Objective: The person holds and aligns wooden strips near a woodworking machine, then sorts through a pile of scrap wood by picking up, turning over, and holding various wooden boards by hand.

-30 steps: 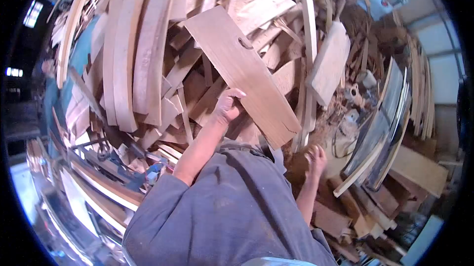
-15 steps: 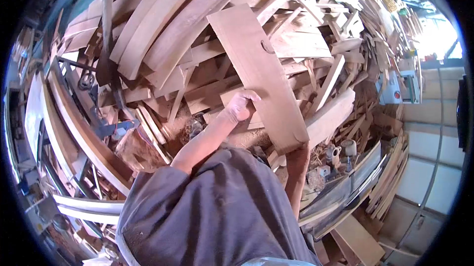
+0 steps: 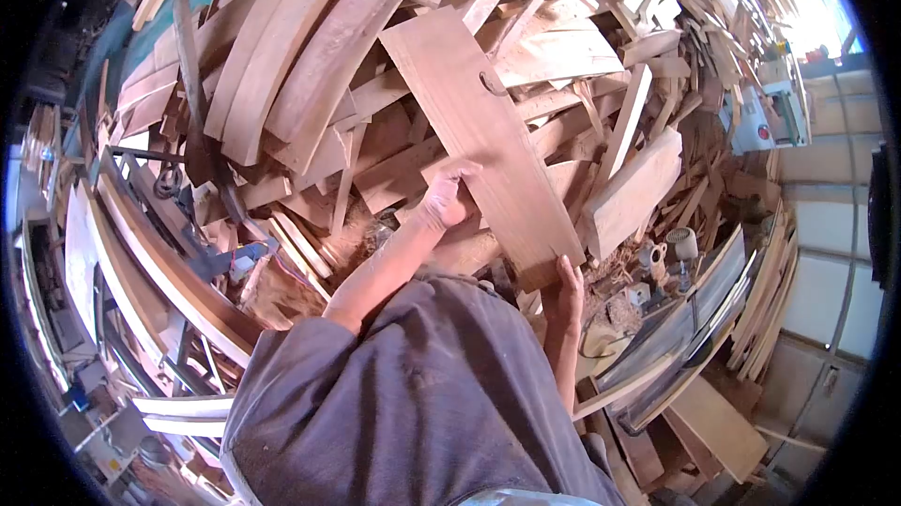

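A long flat wooden board (image 3: 488, 140) slants across the middle of the view, its far end up to the left and its near end close to my body. A dark curved mark shows near its right edge. My left hand (image 3: 452, 194) is closed on the board's left edge, about midway along, with the thumb toward the top face. At the near right corner, my right hand (image 3: 564, 290) grips the end, fingers up along the edge and part of the palm hidden behind the board.
Behind lies a heap of offcuts (image 3: 563, 55), with wide curved planks (image 3: 352, 46) at the upper left. Long curved pieces (image 3: 169, 262) lean at the left. On the right are a motor-like machine part (image 3: 683, 243), stacked strips (image 3: 765, 299) and a pale tiled wall (image 3: 826, 262).
The board has shifted slightly left in view. My right hand, mostly hidden under the near end before, now shows its fingers at the right corner. My left hand keeps its hold.
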The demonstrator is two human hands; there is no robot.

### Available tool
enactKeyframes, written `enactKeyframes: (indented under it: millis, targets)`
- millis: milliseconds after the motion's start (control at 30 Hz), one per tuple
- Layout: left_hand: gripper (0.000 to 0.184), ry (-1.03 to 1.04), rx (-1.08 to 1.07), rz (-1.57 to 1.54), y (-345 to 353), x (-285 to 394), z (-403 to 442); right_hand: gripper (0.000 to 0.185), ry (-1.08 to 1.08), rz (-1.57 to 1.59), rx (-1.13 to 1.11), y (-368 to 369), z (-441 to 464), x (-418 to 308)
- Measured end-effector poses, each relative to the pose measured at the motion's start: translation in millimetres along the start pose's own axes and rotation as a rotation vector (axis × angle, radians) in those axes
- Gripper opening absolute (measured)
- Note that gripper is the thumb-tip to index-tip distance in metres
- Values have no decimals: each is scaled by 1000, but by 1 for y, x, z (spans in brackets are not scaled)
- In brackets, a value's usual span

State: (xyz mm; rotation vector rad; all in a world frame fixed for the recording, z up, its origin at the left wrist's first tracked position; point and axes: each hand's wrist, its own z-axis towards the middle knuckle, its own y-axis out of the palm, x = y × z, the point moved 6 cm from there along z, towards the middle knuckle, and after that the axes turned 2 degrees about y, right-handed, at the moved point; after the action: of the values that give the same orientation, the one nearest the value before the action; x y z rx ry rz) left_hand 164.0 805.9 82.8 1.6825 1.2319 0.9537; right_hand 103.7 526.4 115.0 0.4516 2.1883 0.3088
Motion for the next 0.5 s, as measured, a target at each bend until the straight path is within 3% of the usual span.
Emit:
enactKeyframes:
  millis: [200, 400, 500]
  targets:
    - [54, 96, 77, 15, 18, -1, -9, 50, -41, -114, 15, -5, -15, 0]
    - [70, 114, 86, 17, 42, -1, -25, 45, -111, -170, -138, 38, -50, -21]
    - [81, 56, 4, -7, 40, -2, -24, 42, -117, -490, -148, 44, -61, -24]
